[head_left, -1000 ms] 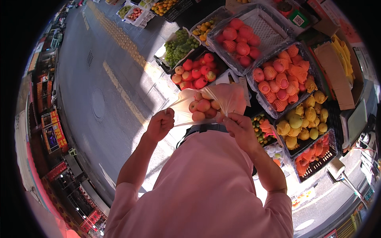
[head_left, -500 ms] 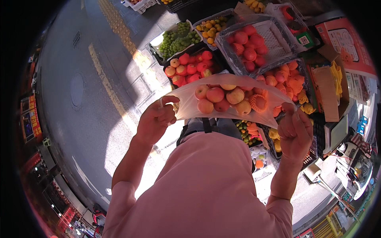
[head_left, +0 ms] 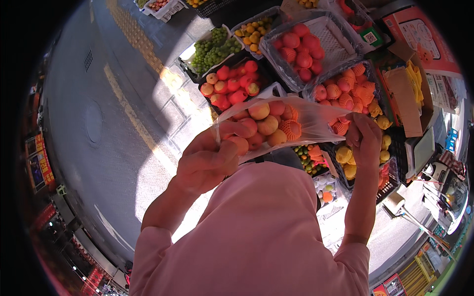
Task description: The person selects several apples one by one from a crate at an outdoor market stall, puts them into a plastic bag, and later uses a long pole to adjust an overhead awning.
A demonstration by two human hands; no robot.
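A thin clear plastic bag (head_left: pixel 316 130) full of round red-and-yellow apples (head_left: pixel 267 125) is stretched between my two hands in front of my waist. One fruit inside wears an orange foam net (head_left: pixel 290 129). My left hand (head_left: pixel 210 158) grips the bag's left edge, its fingers curled close against the apples. At the opposite end, the fingers of my right hand (head_left: pixel 364 138) pinch the gathered plastic. The apples bunch toward the left half, while the right part of the bag is drawn out taut.
Beyond the bag stand crates of red apples (head_left: pixel 229 86), green grapes (head_left: pixel 215 49) and yellow fruit (head_left: pixel 254 33). Foam-netted fruit (head_left: pixel 348 91) fills a crate at the right, beside a cardboard box (head_left: pixel 402 101). A flat-topped scale (head_left: pixel 420 153) sits near my right hand. Paved road (head_left: pixel 94 163) lies left.
My left hand has moved right and in against the apples. My right hand has risen slightly in view, pulling its side of the bag out longer. The apples now sit further left.
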